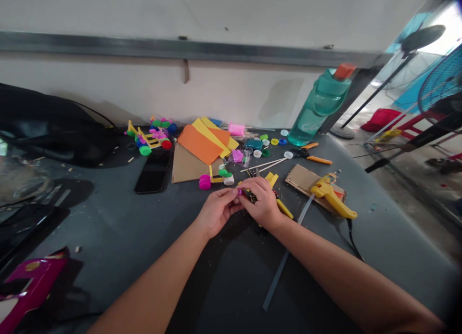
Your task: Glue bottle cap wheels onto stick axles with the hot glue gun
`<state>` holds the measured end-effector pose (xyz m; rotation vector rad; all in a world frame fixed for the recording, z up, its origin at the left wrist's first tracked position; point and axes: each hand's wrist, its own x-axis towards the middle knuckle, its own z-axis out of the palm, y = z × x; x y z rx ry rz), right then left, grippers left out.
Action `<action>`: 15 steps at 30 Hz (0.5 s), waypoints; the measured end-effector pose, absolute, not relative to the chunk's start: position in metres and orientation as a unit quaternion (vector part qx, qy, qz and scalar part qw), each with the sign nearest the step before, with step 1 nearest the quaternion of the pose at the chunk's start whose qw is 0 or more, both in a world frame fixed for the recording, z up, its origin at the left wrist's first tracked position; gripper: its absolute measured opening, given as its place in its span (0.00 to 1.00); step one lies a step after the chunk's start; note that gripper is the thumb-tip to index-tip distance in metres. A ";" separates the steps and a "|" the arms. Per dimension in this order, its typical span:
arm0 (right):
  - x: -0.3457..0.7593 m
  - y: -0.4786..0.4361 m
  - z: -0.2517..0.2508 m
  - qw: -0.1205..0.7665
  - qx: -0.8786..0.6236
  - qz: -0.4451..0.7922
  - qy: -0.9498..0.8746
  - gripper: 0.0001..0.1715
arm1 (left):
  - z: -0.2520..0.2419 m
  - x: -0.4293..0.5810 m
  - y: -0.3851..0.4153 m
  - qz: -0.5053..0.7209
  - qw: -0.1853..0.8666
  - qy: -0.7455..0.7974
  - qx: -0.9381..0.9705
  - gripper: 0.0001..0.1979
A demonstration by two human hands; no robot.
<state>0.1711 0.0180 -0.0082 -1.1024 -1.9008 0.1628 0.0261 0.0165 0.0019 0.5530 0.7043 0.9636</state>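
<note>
Near the middle of the dark table, my left hand (pixel 219 210) pinches a small purple piece (pixel 239 192) between thumb and fingers. My right hand (pixel 263 203) meets it from the right, its fingers closed at the same piece; whether it grips that piece or something dark beside it is hidden. Yellow-handled pliers (pixel 284 209) lie partly under my right hand. Just beyond my hands sits a small yellow frame (pixel 216 179) with a magenta wheel (pixel 204 182), a white cap (pixel 228 180) and green caps.
A glue gun (pixel 330 195) rests on cardboard (pixel 301 175) at the right, with a glue stick (pixel 276 281) nearby. Behind are orange sheets (pixel 200 144), bottle caps, sticks, orange-handled pliers (pixel 319 160) and a teal bottle (pixel 317 108). A phone (pixel 154 170) and toy cars (pixel 151 137) lie left.
</note>
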 end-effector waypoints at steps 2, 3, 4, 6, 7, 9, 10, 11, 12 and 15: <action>0.171 0.017 -0.008 0.449 -0.442 0.071 -0.773 0.08 | 0.001 0.026 0.017 0.455 0.788 0.327 0.255 0.07; 0.171 0.017 -0.007 0.445 -0.441 0.075 -0.776 0.09 | 0.001 0.026 0.017 0.460 0.786 0.330 0.250 0.06; 0.171 0.016 -0.007 0.442 -0.440 0.079 -0.778 0.10 | 0.000 0.026 0.017 0.464 0.784 0.334 0.243 0.06; 0.171 0.015 -0.005 0.437 -0.440 0.085 -0.780 0.12 | 0.000 0.026 0.017 0.467 0.782 0.341 0.232 0.07; 0.171 0.015 -0.005 0.436 -0.439 0.085 -0.781 0.12 | 0.000 0.026 0.017 0.468 0.782 0.342 0.229 0.07; 0.171 0.015 -0.005 0.444 -0.437 0.082 -0.778 0.11 | 0.000 0.027 0.018 0.469 0.783 0.338 0.228 0.07; 0.171 0.015 -0.005 0.448 -0.438 0.079 -0.775 0.10 | 0.000 0.027 0.018 0.469 0.784 0.336 0.228 0.07; 0.171 0.016 -0.005 0.452 -0.440 0.078 -0.772 0.09 | 0.001 0.027 0.018 0.470 0.784 0.335 0.228 0.08; 0.171 0.016 -0.005 0.455 -0.444 0.079 -0.768 0.07 | 0.001 0.027 0.018 0.470 0.785 0.334 0.227 0.08; 0.171 0.017 -0.005 0.454 -0.455 0.084 -0.762 0.05 | 0.001 0.026 0.018 0.470 0.784 0.336 0.228 0.08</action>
